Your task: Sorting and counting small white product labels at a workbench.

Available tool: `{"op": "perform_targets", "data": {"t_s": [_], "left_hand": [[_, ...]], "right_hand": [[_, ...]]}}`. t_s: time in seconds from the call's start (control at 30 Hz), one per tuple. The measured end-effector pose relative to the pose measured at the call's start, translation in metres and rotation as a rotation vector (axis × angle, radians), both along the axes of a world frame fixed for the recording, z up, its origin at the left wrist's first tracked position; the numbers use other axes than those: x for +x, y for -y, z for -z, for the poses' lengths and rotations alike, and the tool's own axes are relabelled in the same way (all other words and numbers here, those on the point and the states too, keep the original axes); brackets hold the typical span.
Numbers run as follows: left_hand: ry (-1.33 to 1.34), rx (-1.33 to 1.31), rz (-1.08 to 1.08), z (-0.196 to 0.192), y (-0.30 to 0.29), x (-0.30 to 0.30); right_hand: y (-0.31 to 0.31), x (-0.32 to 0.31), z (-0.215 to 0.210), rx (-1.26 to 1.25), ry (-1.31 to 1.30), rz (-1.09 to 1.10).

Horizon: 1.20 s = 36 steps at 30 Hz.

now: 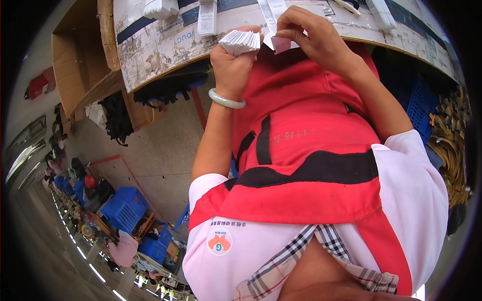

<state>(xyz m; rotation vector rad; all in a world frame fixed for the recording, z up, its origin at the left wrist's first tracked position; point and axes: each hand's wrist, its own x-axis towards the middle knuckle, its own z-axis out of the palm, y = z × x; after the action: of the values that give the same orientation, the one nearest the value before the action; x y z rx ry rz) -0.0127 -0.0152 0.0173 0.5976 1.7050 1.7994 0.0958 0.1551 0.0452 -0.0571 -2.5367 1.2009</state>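
My left hand [232, 70] is closed round a thick, fanned bundle of white paper labels [240, 42], held upright just off the table's near edge. A pale bangle circles that wrist. To its right, my right hand [316, 42] has thumb and forefinger pinched at a thin white label [282, 44], whose lower part looks pinkish against the red apron. Close behind that label, a long printed paper strip [268, 14] lies on the table and reaches toward its edge. The fingertips partly overlap the label, so its full shape is hidden.
The worn, cardboard-covered table [150, 60] carries a printed label stack [207, 19], a white bundle [160, 8] and another pale bundle [381, 14]. An open cardboard box [83, 60] stands left. Blue crates [124, 208] sit farther off, near a person in pink [123, 248].
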Motion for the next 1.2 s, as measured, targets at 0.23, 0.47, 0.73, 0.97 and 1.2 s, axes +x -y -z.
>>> {"op": "perform_targets", "data": {"t_s": [0.23,0.47,0.73,0.97,1.2], "left_hand": [[-0.071,0.047,0.084,0.001,0.004,0.004],[0.119,0.077,0.092,0.002,0.003,0.005],[0.078,0.109,0.075,0.008,0.004,0.008],[0.09,0.138,0.095,0.015,0.007,0.009],[0.544,0.146,0.113,0.011,0.004,0.018]], "right_hand": [[0.001,0.0,0.005,-0.053,0.072,-0.016],[0.002,0.003,0.004,-0.469,0.285,-0.011],[-0.001,0.002,0.01,-0.55,0.239,-0.011],[0.002,0.003,0.006,-0.532,0.263,-0.028],[-0.003,0.007,-0.021,-0.811,0.518,-0.38]]}}
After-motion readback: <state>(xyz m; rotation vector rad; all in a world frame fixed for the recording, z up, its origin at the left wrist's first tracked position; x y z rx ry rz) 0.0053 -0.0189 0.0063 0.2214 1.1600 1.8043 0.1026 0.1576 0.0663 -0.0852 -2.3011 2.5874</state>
